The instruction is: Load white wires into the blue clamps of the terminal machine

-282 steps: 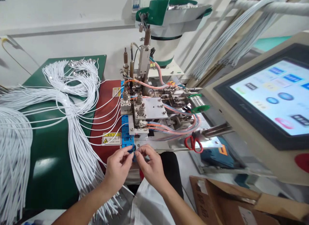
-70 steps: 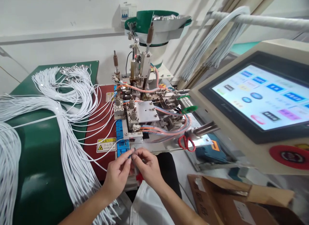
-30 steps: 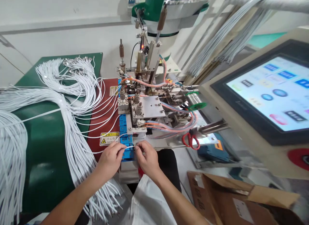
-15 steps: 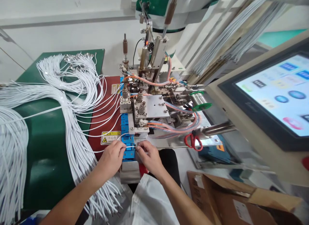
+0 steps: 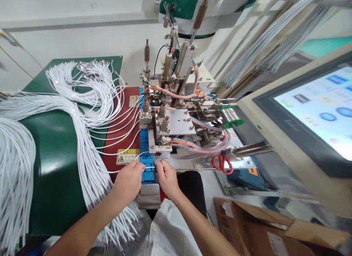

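Observation:
My left hand (image 5: 128, 180) is closed, its thumb and fingers pinching a thin white cable (image 5: 149, 167) that lies across the row of blue fixture blocks (image 5: 148, 176). On the other side of the blocks, my right hand (image 5: 167, 178) is closed at the cable's end; its fingertips hide most of that end. The cable trails leftward from my left hand toward a large bundle of white cables (image 5: 82, 149). Just beyond both hands stands a metal machine (image 5: 178, 121), with several other cables running into the blue blocks along its left side.
A green table (image 5: 55, 175) at left carries the cable bundles. A red plate with a warning label (image 5: 128, 157) lies beside the blocks. Red-handled scissors (image 5: 222, 164) sit at the machine's right edge. A touchscreen (image 5: 319, 102) stands at right, above an open cardboard box (image 5: 247, 226).
My right hand's fingers have curled in more tightly at the cable end, with the thumb now pointing forward. My left hand keeps its pinch. The whole view has shifted slightly.

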Available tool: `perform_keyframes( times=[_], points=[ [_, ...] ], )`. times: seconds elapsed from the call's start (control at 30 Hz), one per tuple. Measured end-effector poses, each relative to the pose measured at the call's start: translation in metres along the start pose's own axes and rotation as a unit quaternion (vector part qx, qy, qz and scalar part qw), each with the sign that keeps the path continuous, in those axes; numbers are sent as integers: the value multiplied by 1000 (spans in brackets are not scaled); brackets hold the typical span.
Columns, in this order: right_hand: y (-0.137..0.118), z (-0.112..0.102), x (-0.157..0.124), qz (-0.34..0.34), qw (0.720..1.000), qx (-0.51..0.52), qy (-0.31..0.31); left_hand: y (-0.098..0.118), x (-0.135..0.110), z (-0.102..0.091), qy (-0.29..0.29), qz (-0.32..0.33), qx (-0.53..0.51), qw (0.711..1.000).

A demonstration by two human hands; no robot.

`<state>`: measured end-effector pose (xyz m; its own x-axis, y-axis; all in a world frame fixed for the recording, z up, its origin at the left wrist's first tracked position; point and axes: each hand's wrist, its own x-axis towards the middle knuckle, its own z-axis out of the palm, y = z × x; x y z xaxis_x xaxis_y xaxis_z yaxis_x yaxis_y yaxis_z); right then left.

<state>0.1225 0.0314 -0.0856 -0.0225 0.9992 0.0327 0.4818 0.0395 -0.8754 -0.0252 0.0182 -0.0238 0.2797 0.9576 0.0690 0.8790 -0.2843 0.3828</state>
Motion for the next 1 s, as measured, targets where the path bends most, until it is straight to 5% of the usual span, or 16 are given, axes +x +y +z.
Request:
perform_keyframes(
  times=[0.2,0.33,0.5,0.63,0.83,1.0],
  points=[
    [-2,-13,0,47,991,104,64,-11,-7,3,9,72,31,997],
    [-5,-25,-2,44,978,174,102,-14,-15,-12,35,80,29,996],
    [-4,-35,-5,46,973,203,99,-16,-45,-38,-182,121,21,976],
    [-3,-36,-7,55,970,217,89,-15,-59,-45,-217,97,45,970],
    [-10,-36,-18,43,957,283,56,3,-38,-45,-129,11,-130,983],
    [-16,-40,-31,-6,920,385,70,12,-23,-23,-18,-7,-143,989]
  ],
)
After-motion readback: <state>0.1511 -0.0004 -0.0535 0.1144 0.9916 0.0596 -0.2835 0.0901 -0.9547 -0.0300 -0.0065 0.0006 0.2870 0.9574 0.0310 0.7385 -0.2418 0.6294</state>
